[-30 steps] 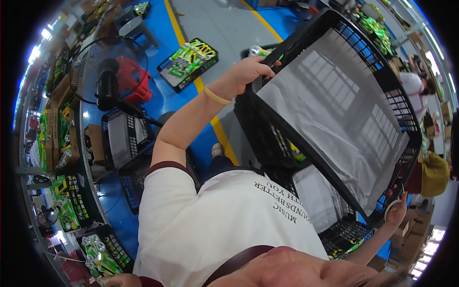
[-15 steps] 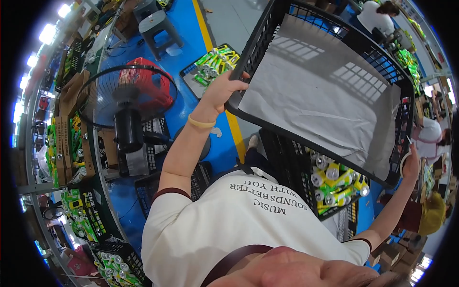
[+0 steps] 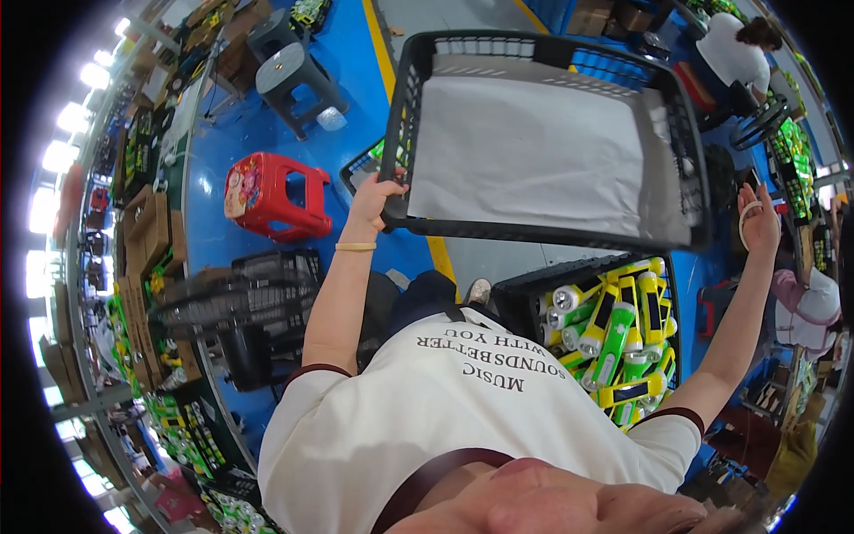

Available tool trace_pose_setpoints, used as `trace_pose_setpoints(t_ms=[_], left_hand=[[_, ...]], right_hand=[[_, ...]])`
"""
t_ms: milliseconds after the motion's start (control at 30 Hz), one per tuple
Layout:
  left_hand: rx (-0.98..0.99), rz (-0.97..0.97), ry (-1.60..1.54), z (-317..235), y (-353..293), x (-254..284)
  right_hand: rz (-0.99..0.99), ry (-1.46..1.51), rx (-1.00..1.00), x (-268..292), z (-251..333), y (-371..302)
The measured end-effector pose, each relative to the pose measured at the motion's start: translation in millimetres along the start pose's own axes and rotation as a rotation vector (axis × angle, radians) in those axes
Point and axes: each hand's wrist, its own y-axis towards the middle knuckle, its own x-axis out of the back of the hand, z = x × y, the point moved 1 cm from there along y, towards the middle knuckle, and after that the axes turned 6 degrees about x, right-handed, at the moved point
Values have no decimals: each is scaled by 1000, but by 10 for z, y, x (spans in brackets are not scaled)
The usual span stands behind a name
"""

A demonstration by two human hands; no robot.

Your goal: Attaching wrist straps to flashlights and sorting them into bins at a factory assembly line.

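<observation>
My left hand [image 3: 381, 200] grips the lower left corner of a black plastic crate [image 3: 551, 238] with slotted sides. Grey sheet lining [image 3: 534, 151] covers its bottom, with no goods on it. Held up in front of me, the crate slants slightly down to the right. My right hand [image 3: 760, 222] is off the crate, a short way beyond its right side, with fingers stretched out. A pale ring-shaped band [image 3: 744, 224] shows at that hand. Below the raised crate, another black crate [image 3: 525, 281] holds many yellow and green flashlights [image 3: 616, 343].
To the left are a red stool [image 3: 280, 196], a grey stool [image 3: 294, 80] and a black fan [image 3: 240, 311]. A low tray [image 3: 356, 169] sits partly behind the held crate. Shelves with flashlights line the left side. A seated person [image 3: 734, 53] is at the far right.
The raised crate has swung left and levelled out. My right hand has come away from its right edge and opened. More of the flashlight crate below is now visible.
</observation>
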Motion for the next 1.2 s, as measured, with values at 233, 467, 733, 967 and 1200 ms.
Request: trace_pose_setpoints(t_ms=[233,467,733,967,1200], left_hand=[[40,-75,46,350,1692,304],[164,-137,298,671,3200,139],[243,-57,462,1186,4531,-422],[261,-11,646,1627,5315,-937],[219,79,801,1998,5865,-1779]], right_hand=[[-224,18,43,148,-496,-333],[-709,122,108,991,-1094,-1503],[-1081,117,145,512,-1531,-2671],[-1341,93,223,450,-1560,-3159],[-1382,85,217,152,-1704,-2874]])
